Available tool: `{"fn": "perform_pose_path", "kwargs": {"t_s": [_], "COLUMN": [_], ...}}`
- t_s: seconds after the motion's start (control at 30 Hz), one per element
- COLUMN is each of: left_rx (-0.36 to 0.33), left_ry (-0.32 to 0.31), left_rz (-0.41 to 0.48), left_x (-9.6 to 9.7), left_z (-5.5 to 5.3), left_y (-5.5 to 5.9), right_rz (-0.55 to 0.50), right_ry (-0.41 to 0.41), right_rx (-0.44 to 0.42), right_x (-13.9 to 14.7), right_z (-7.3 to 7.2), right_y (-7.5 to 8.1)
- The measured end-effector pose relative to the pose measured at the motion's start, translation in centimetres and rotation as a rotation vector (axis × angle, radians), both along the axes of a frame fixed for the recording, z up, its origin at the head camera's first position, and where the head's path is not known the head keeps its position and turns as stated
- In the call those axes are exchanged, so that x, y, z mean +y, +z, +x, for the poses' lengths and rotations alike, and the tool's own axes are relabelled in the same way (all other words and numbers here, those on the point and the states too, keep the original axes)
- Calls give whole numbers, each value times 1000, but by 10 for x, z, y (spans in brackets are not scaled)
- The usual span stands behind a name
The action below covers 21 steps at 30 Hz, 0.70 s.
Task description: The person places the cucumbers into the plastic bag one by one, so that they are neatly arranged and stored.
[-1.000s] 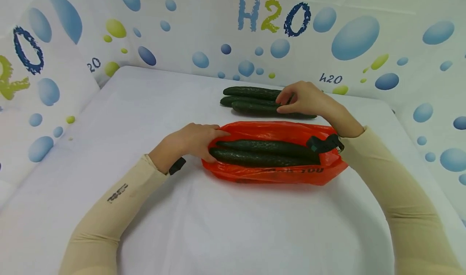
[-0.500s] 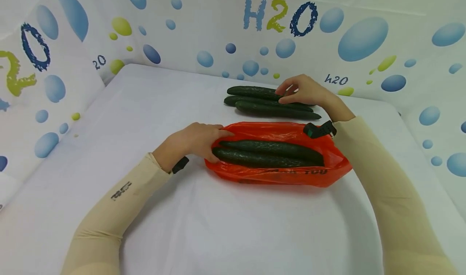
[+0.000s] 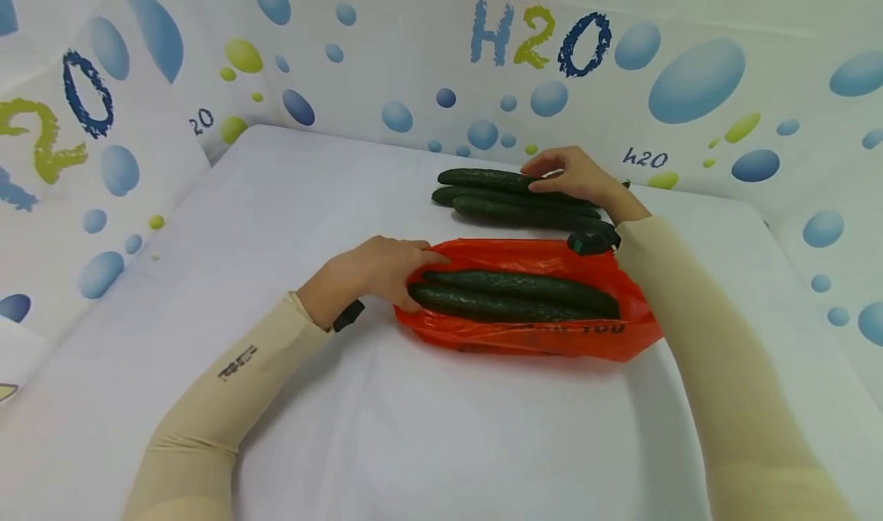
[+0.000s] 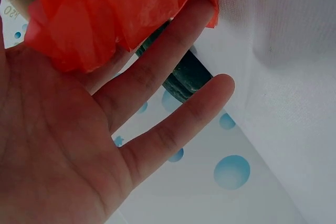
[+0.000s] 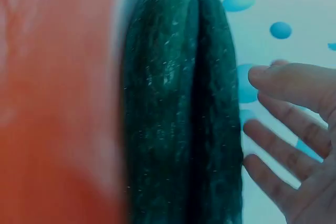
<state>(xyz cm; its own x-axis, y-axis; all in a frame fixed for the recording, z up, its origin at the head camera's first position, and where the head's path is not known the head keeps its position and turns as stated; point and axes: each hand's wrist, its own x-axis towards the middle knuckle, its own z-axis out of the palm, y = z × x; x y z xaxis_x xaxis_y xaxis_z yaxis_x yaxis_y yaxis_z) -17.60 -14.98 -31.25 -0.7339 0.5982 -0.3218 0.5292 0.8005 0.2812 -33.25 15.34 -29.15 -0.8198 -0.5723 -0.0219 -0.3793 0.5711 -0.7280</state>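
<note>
In the head view my left hand [image 3: 382,272] is at the left end of a red plastic bag [image 3: 497,345], thumb and forefinger spread at its mouth. The left wrist view shows its fingers extended, with red plastic [image 4: 105,14] lying over part of them. Two long green cucumbers [image 3: 510,303] lie side by side inside the bag. Behind it, three more cucumbers [image 3: 483,178] form a row. My right hand [image 3: 572,176] is over the right half of that row, its fingers loosely bent. In the right wrist view its fingertips are beside two cucumbers [image 5: 157,108], with nothing visible between them.
A white cloth [image 3: 414,429] covers the table. A white backdrop [image 3: 386,38] with blue and green drops and lettering stands behind it and along the left. Dark wrist cameras [image 3: 595,242] sit on both wrists.
My right hand has shifted slightly back and left over the row of cucumbers. The left hand keeps its place on the bag. The head view has shifted a little.
</note>
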Motion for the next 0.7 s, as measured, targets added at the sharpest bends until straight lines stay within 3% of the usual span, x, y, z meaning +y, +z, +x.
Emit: {"fn": "perform_pose_path", "kwargs": {"t_s": [0.2, 0.4, 0.53, 0.7], "left_rx": [1, -2, 0, 11], "left_ry": [-15, 3, 21, 7], "left_rz": [2, -7, 10, 44], "left_x": [7, 0, -5, 0], "left_z": [-2, 3, 6, 2], "left_y": [1, -2, -3, -4], "right_rz": [96, 220, 253, 263], "right_ry": [-44, -26, -35, -85], "right_rx": [42, 36, 80, 111], "right_x": [8, -4, -13, -7], "right_z": [-4, -5, -6, -7], "right_y": [-11, -24, -26, -25]}}
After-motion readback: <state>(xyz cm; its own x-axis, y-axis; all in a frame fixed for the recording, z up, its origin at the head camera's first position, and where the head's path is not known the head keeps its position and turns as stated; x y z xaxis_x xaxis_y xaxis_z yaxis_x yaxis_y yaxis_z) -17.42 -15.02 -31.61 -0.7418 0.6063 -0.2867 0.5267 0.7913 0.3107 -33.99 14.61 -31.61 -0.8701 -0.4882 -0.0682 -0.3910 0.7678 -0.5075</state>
